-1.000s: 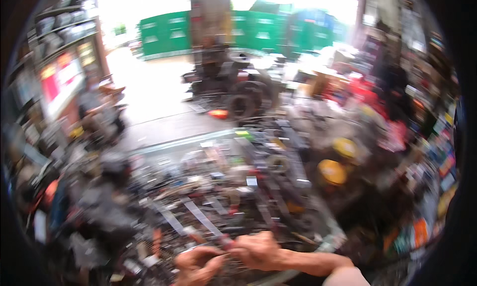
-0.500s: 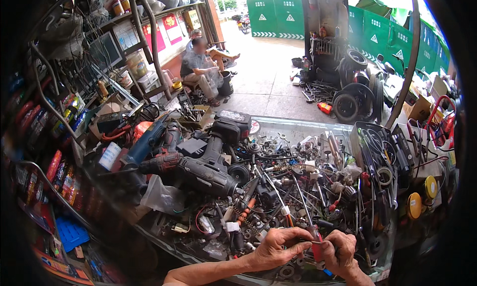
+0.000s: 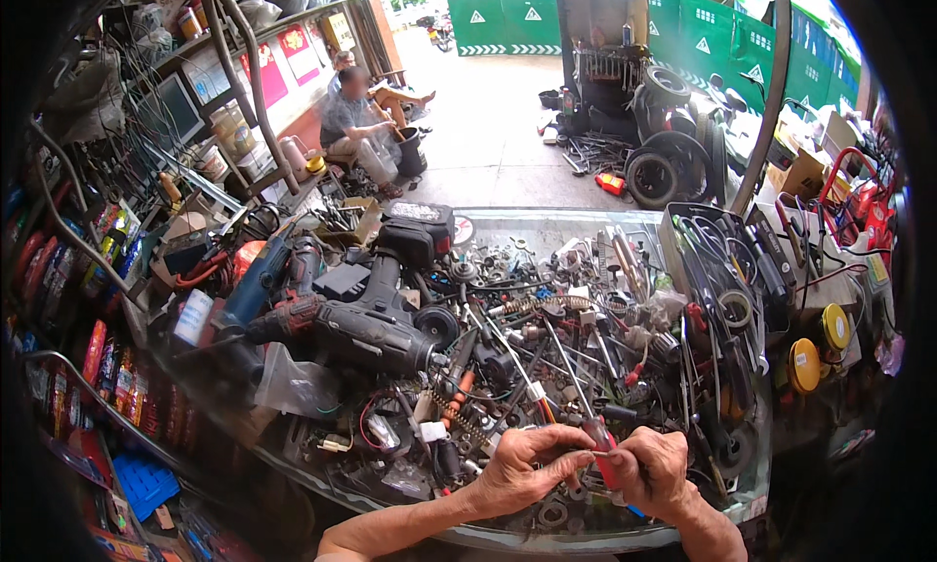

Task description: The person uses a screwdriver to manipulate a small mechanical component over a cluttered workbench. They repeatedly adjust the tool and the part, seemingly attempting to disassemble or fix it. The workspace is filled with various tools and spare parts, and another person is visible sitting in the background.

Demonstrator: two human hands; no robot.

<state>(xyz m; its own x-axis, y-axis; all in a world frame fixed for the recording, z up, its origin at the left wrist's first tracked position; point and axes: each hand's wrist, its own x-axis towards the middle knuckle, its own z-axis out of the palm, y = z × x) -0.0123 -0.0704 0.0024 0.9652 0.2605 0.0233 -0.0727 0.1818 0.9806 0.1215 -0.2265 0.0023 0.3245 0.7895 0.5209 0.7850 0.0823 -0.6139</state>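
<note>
Close together at the near edge of the glass-topped bench, my left hand [image 3: 535, 467] and my right hand [image 3: 649, 467] are both closed in a pinch. Between their fingertips is a thin, short, rod-like piece [image 3: 599, 453], too small to name exactly. Just behind it is a screwdriver [image 3: 604, 457] with a red handle, partly covered by my fingers; its shaft points away over the heap. Loose metal parts [image 3: 532, 308], springs and tools crowd the bench around my hands. A metal ring [image 3: 552, 514] sits just below them.
A cordless impact wrench [image 3: 376, 323] and a blue power tool [image 3: 256, 281] lie to the left. On the right stands a tool-filled bin [image 3: 673, 232], with yellow round lids [image 3: 804, 366] beyond. A seated person [image 3: 356, 123] is beside a black bucket [image 3: 410, 154]. Tyres [image 3: 656, 177] stand farther back.
The whole view has shifted, so the bench and background sit higher and farther left. My hands keep the thin piece pinched between them; my right hand has turned slightly over the screwdriver handle.
</note>
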